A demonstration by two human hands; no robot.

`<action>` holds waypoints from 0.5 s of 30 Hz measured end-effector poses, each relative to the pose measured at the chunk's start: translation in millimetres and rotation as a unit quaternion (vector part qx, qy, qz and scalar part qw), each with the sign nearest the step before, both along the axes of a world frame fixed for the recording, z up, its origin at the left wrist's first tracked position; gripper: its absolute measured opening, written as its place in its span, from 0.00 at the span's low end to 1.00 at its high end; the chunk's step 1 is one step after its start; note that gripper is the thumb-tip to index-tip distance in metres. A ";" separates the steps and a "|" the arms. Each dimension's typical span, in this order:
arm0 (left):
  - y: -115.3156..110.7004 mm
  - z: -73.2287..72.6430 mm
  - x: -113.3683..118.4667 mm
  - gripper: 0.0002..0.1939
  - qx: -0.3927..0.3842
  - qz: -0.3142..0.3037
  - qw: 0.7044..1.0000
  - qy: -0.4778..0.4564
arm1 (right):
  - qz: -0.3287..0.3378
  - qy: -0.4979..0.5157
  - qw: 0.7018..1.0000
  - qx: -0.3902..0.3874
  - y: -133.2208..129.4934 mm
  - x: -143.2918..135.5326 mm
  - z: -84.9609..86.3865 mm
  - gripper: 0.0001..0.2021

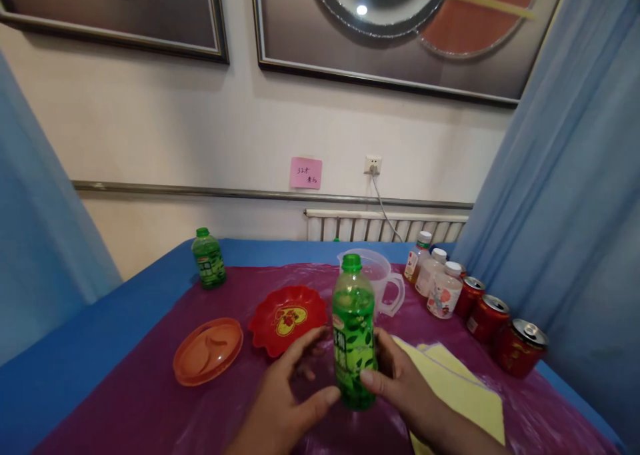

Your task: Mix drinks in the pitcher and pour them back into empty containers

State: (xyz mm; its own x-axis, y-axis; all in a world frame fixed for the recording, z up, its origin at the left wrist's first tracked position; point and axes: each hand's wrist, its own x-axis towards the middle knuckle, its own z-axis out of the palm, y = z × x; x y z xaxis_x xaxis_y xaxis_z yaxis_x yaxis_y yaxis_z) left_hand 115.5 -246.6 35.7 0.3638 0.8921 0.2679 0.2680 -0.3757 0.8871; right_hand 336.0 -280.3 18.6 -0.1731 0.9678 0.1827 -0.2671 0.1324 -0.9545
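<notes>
A green-capped bottle of green liquid (pixel 354 335) stands upright at the front middle of the purple sheet. My right hand (pixel 407 381) is wrapped round its lower right side, with the thumb across the front. On the left of the bottle is my left hand (pixel 293 395), fingers apart and curved toward it, with nothing held. Behind the bottle is a clear plastic jug (pixel 383 281) with its handle to the right. A red scalloped dish (pixel 265 321) with a yellow print lies beyond my left hand. Yellow cloths (pixel 465 401) lie under and beyond my right forearm.
An orange divided dish (pixel 207 351) lies at the left, with another green bottle (pixel 210 261) behind it. Along the right stand white-capped bottles (pixel 444 291) and red cans (pixel 520 349). Blue curtains (pixel 565 175) hang at both sides.
</notes>
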 end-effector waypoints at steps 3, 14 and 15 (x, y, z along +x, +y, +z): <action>-3.4 8.6 8.8 0.34 -0.053 -0.016 0.998 -0.039 | 0.051 0.022 0.998 0.000 -2.5 -23.1 -20.2 0.30; 79.4 12.8 -111.9 0.30 0.011 0.302 0.952 0.039 | -0.083 -0.110 0.983 -0.119 -16.3 -7.6 -80.4 0.26; 98.6 16.0 -132.3 0.29 0.030 0.344 0.936 0.065 | -0.111 -0.115 0.979 -0.129 -20.5 -5.0 -81.3 0.26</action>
